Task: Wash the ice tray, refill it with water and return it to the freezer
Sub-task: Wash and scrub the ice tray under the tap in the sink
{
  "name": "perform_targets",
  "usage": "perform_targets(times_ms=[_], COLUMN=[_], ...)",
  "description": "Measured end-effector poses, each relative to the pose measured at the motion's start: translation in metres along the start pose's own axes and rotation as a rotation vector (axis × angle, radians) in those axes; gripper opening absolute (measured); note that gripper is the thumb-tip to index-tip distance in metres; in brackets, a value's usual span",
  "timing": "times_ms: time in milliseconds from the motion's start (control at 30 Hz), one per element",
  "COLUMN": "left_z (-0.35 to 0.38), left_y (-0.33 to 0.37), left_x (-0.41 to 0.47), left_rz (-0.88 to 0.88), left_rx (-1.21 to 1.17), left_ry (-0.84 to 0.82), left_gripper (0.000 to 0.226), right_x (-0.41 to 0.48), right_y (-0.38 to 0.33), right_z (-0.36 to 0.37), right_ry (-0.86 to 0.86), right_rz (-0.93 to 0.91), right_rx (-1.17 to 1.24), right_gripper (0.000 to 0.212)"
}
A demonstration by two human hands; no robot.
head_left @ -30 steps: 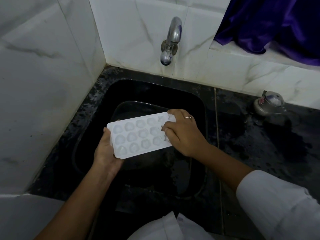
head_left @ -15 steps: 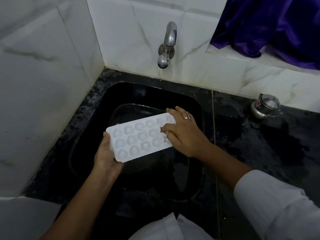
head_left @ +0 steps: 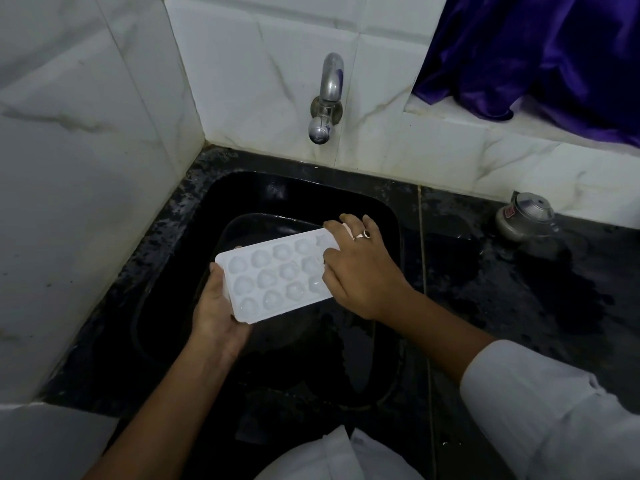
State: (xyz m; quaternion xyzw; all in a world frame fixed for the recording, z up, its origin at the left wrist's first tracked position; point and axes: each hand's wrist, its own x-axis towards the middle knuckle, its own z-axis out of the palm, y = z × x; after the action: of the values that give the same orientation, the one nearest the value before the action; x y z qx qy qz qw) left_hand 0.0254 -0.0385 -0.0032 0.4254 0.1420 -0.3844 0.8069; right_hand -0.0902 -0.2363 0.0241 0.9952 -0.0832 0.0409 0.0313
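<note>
Head: ice tray (head_left: 273,277) over black sink (head_left: 266,192)

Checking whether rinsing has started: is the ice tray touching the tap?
Apart. The head view shows the ice tray held low over the sink, with white wall tile visible between it and the tap.

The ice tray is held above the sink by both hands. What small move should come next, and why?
Probably lift the right hand off the ice tray and reach up to open the tap. No water runs from it, the tray is over the sink, and the left hand grips the other end.
</note>
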Motion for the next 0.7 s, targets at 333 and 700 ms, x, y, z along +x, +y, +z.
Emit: perform_targets(times_ms=[333, 700], left_z=[-0.006, -0.004], left_y=[0.002, 0.002], left_x=[0.003, 0.005], left_rz=[0.002, 0.046], left_rx=[0.040, 0.068], left_ry=[0.010, 0.006], left_gripper=[0.064, 0.061], right_x=[-0.006, -0.004], right_y=[0.001, -0.010], right_z=[0.004, 0.011], right_ry=[-0.024, -0.004], right_rz=[0.089, 0.152], right_rx=[0.343, 0.302], right_gripper=[0.052, 0.057])
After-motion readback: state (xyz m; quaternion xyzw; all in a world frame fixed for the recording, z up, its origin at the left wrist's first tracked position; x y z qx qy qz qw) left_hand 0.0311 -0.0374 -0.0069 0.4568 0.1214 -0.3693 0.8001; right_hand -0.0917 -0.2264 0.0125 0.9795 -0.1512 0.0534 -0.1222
